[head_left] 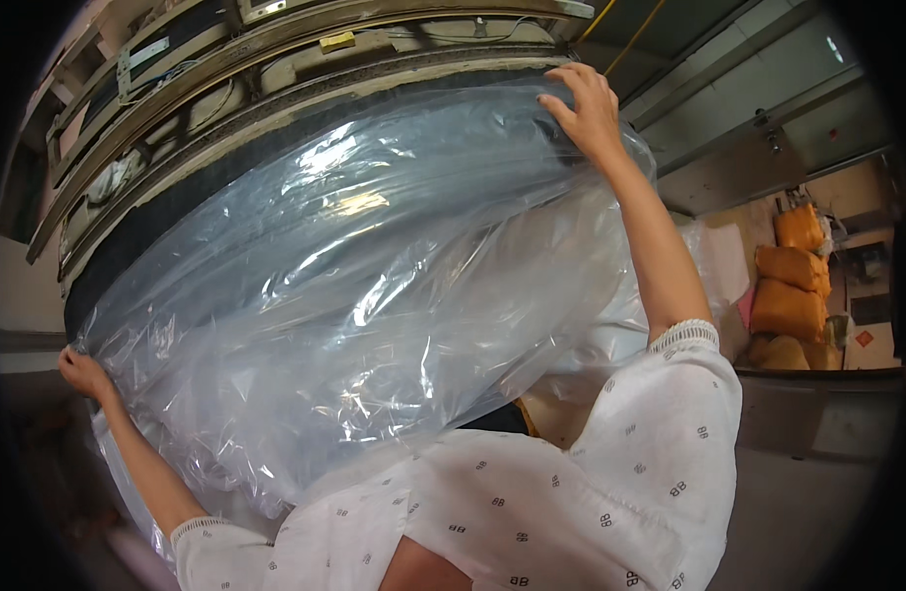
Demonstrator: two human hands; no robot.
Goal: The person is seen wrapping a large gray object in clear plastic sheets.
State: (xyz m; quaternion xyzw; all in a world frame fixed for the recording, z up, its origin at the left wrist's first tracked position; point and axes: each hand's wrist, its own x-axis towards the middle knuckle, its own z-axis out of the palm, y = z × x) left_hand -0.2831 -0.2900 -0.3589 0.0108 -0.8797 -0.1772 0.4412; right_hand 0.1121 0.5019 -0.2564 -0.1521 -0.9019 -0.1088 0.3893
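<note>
A large clear plastic sheet [374, 286] spreads in front of me, wrinkled and shiny, over a dark surface [167, 212] whose far strip shows beyond the sheet. My left hand [84, 374] is at the sheet's left edge, its fingers closed on the plastic. At the far right, my right hand [589, 110] reaches over the sheet's far corner. Its thumb and fingers are apart, with the fingers bent; whether the fingertips touch the plastic is hard to see. The near part of the sheet hangs against my body.
Beyond the dark surface runs a long machine frame [305, 74] with rails, thin wires and a small yellow block [337, 41]. On the right is a metal beam [729, 163]. Orange bundles [790, 305] are stacked farther back, beside pale pink material [726, 261].
</note>
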